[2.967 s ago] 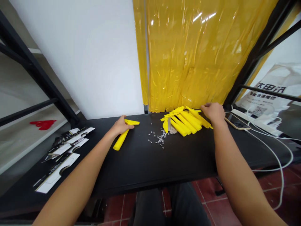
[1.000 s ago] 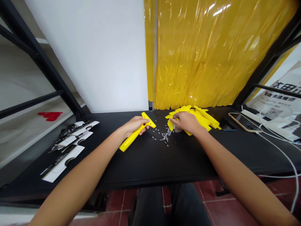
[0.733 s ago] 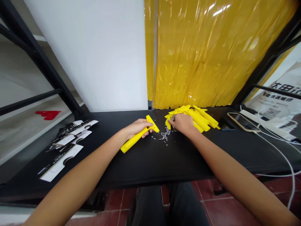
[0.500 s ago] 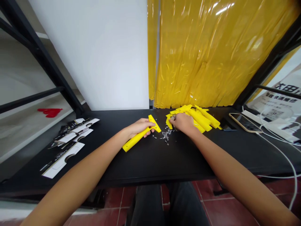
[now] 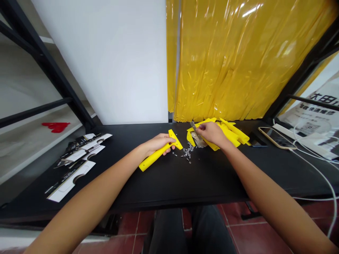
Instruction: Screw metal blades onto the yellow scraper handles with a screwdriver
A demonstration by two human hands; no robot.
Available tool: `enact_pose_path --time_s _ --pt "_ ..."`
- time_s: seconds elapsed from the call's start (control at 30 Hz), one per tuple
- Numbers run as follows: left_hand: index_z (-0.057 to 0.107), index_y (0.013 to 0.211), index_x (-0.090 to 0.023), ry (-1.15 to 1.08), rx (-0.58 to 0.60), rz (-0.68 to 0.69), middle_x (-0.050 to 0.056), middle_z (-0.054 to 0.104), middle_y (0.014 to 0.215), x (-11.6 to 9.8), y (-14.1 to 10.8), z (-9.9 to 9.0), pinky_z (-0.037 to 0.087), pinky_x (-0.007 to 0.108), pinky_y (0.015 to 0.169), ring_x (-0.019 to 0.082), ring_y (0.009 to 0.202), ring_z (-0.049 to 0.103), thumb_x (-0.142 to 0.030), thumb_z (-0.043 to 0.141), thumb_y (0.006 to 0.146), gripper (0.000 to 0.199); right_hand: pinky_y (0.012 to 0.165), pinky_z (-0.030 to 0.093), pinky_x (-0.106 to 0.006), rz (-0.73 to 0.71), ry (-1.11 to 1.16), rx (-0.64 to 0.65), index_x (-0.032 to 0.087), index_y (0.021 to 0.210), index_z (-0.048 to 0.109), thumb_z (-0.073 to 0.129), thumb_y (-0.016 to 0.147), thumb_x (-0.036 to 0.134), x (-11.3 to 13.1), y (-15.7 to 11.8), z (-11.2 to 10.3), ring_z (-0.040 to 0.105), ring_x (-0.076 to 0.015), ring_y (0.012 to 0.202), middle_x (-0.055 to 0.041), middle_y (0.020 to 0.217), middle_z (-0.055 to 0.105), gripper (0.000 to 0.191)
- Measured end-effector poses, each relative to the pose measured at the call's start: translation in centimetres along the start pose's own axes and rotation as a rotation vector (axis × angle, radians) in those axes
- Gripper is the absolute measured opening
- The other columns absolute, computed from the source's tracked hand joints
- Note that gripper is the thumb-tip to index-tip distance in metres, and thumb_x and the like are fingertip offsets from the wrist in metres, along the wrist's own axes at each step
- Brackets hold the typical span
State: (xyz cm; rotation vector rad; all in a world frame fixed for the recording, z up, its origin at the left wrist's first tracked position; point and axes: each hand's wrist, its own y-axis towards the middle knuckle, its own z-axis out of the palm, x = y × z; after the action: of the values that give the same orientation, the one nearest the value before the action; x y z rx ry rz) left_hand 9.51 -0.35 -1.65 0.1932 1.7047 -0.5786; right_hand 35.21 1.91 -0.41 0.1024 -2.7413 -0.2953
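My left hand [image 5: 159,144] is closed around a yellow T-shaped scraper handle [image 5: 153,160], near its crosspiece. The handle's lower end points toward me and to the left. My right hand [image 5: 212,133] pinches a thin grey metal blade [image 5: 192,125], which sticks out to the upper left of the fingers. Under that hand lies a crinkled clear plastic bag [image 5: 198,140], partly hidden. Small loose screws and nuts [image 5: 187,152] are scattered on the black table between both hands. More yellow handles [image 5: 234,134] are piled behind and beside my right hand.
Black-and-white card sleeves [image 5: 76,158] lie on the left of the black table [image 5: 169,187]. On the right are a dark phone-like slab [image 5: 256,140], a phone [image 5: 277,137] and white cables [image 5: 315,169]. A white panel and yellow plastic sheeting [image 5: 225,63] stand behind.
My right hand has lifted slightly and shifted right, bringing the grey blade into plain view and uncovering the clear bag. My left hand and its handle have barely moved.
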Motion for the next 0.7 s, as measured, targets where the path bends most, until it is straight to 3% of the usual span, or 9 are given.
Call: enact_pose_path --time_s 0.1,0.27,0.5,0.7 --pt "0.061 0.091 -0.015 -0.008 0.013 0.006 0.006 0.067 0.076 -0.1 -0.1 0.0 0.039 0.024 0.040 0.009 0.047 0.053 -0.031 0.070 0.085 0.019 0.077 0.048 -0.033 -0.148 0.312 -0.017 0.017 0.086 0.073 0.059 0.088 0.038 0.2 -0.3 -0.9 0.069 -0.0230 0.085 -0.0092 0.092 0.077 0.025" --pt "0.063 0.092 -0.017 -0.026 0.054 0.045 0.005 0.066 0.076 -0.7 -0.7 0.1 0.039 0.024 0.040 0.009 0.048 0.054 -0.033 0.073 0.084 0.020 0.083 0.050 -0.034 -0.252 0.729 0.109 0.017 0.090 0.072 0.066 0.084 0.042 1.2 -1.2 -0.3 0.066 -0.0208 0.088 -0.0069 0.093 0.075 0.026" --pt "0.065 0.088 -0.017 0.043 0.047 0.129 0.007 0.069 0.077 -1.6 -1.6 1.5 0.036 0.024 0.039 0.009 0.045 0.053 -0.032 0.070 0.086 0.016 0.084 0.049 -0.033 -0.273 0.820 0.173 0.018 0.088 0.072 0.068 0.085 0.040 3.5 -2.6 1.1 0.065 -0.0187 0.087 -0.0055 0.093 0.075 0.022" --pt "0.066 0.083 -0.017 0.072 0.052 0.155 0.007 0.069 0.077 -1.2 -1.4 1.8 0.034 0.023 0.038 0.009 0.045 0.053 -0.034 0.068 0.089 0.018 0.076 0.046 -0.032 -0.364 0.737 0.196 0.018 0.088 0.071 0.067 0.085 0.042 3.5 -2.7 1.1 0.061 -0.0170 0.079 -0.0039 0.087 0.072 0.025"
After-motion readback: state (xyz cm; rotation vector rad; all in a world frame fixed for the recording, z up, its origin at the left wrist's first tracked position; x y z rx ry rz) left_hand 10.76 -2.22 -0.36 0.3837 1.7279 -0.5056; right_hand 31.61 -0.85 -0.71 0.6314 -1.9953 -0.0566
